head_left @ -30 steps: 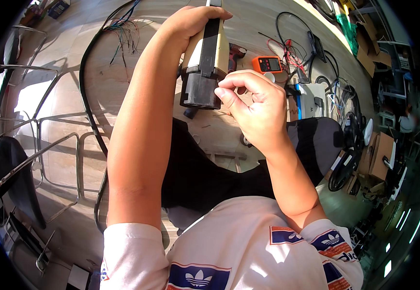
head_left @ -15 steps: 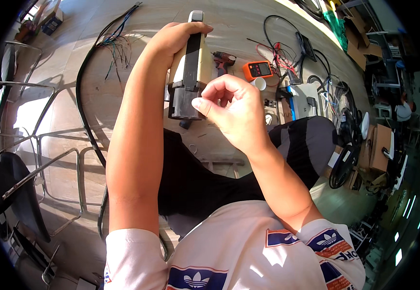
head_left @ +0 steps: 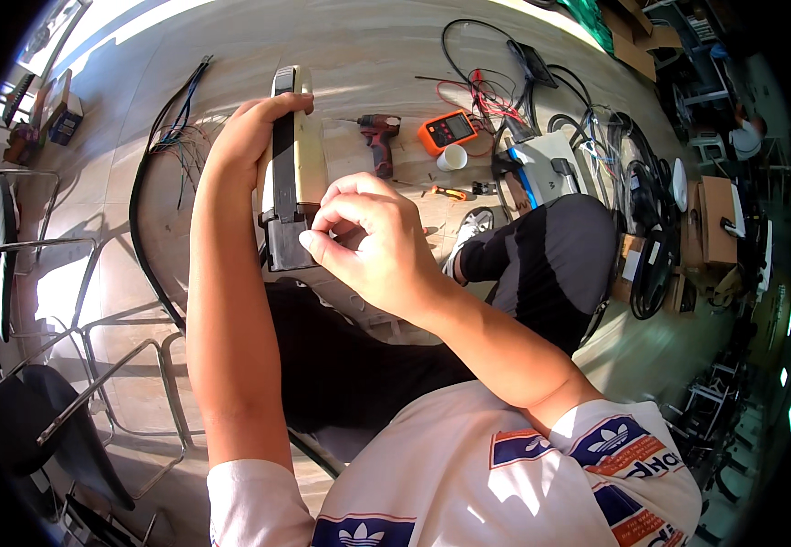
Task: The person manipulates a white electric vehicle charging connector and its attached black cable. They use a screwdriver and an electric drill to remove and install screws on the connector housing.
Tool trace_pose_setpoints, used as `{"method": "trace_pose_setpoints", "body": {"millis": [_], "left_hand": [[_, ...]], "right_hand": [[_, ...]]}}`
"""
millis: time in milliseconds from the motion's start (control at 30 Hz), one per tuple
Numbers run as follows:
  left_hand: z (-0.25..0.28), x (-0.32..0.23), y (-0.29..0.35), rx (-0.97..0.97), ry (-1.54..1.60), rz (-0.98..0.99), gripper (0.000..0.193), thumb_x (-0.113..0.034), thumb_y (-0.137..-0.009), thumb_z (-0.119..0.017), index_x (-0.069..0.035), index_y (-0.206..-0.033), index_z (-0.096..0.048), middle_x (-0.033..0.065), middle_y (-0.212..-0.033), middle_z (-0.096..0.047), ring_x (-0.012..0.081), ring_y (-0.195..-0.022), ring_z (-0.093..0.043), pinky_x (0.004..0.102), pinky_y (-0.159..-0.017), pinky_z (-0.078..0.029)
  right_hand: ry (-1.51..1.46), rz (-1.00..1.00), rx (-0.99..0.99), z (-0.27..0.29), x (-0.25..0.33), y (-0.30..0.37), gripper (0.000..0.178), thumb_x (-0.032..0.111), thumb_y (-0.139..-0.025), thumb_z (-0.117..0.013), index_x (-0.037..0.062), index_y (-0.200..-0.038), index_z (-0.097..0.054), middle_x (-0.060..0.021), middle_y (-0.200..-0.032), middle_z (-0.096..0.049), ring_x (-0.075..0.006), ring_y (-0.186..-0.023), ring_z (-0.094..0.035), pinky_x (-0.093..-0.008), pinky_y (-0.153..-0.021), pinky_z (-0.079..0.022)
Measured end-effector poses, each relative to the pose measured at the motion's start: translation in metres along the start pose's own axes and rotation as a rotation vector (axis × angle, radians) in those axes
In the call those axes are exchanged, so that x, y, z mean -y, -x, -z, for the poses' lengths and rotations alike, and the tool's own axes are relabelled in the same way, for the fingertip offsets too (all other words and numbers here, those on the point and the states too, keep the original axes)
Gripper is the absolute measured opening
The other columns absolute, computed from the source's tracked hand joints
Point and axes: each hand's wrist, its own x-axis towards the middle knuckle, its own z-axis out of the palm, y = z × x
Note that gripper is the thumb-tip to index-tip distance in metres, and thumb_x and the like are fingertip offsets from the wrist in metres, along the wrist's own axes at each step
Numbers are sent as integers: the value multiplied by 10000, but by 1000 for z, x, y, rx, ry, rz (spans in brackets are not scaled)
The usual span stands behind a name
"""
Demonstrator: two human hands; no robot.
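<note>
A long cream-and-black casing (head_left: 303, 173) with a wider black end (head_left: 288, 246) stands up in front of me, that end nearest my body. Wrapped around its far upper part, my left hand (head_left: 251, 129) has its thumb over the top edge near a grey tip. My right hand (head_left: 370, 235) is at the right side of the black end, thumb and curled fingers brought together in a pinch. What lies between those fingertips, if anything, is too small to make out. The casing's underside and left side are mostly hidden by my left arm.
On the tiled floor beyond lie a red-and-black cordless drill (head_left: 380, 144), an orange multimeter (head_left: 448, 133), a white cup (head_left: 452, 159) and a screwdriver (head_left: 448, 193). A thick black cable (head_left: 138, 223) runs along the left, beside metal-framed chairs (head_left: 95, 321). Cardboard boxes (head_left: 718, 219) and coiled cables stand right.
The view has shifted, so the casing and both hands sit farther left and lower. The screwdriver and my shoe now show. My left grip and right pinch look much the same.
</note>
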Motion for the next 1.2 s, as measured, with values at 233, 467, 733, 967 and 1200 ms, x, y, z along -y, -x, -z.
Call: {"method": "trace_pose_setpoints", "body": {"millis": [233, 467, 733, 967, 1200], "left_hand": [[16, 10, -15, 92, 87, 24, 264, -244, -908, -686, -3, -1010, -724, 113, -890, -715, 184, -730, -673, 322, -674, -562], [10, 7, -13, 64, 81, 68, 242, -234, -912, -683, -5, -984, -718, 115, -869, -707, 200, -729, -678, 332, -679, -566], [8, 5, -12, 82, 71, 89, 251, -233, -912, -686, -2, -1005, -709, 120, -882, -706, 206, -732, -681, 336, -682, -568], [3, 11, -12, 72, 84, 68, 265, -231, -924, -692, 12, -1023, -728, 103, -888, -712, 174, -754, -679, 305, -701, -566], [-8, 16, -11, 155, 60, -1, 274, -205, -961, -640, 24, -1097, -707, 99, -956, -712, 163, -807, -688, 305, -706, -571]], "right_hand": [[177, 114, -93, -18, -1, 8, 180, -17, -805, -720, 9, -898, -568, -177, -1038, -547, -347, -1032, -565, -446, -861, -495], [198, 86, -129, -20, -1, 8, 206, 26, -807, -754, 20, -887, -564, -162, -1018, -546, -330, -914, -595, -429, -804, -513], [99, 123, -154, -10, -14, 5, 348, 92, -784, -830, 27, -985, -553, -147, -1024, -547, -320, -926, -583, -405, -815, -501], [268, 209, -29, 9, -36, -12, 690, 321, -683, -893, -14, -1171, -537, -189, -1044, -637, -351, -892, -662, -427, -789, -551], [478, 627, -23, 23, -47, -35, 615, 447, -731, -813, 1, -1114, -634, -189, -1223, -623, -375, -1085, -635, -446, -909, -558]]}}
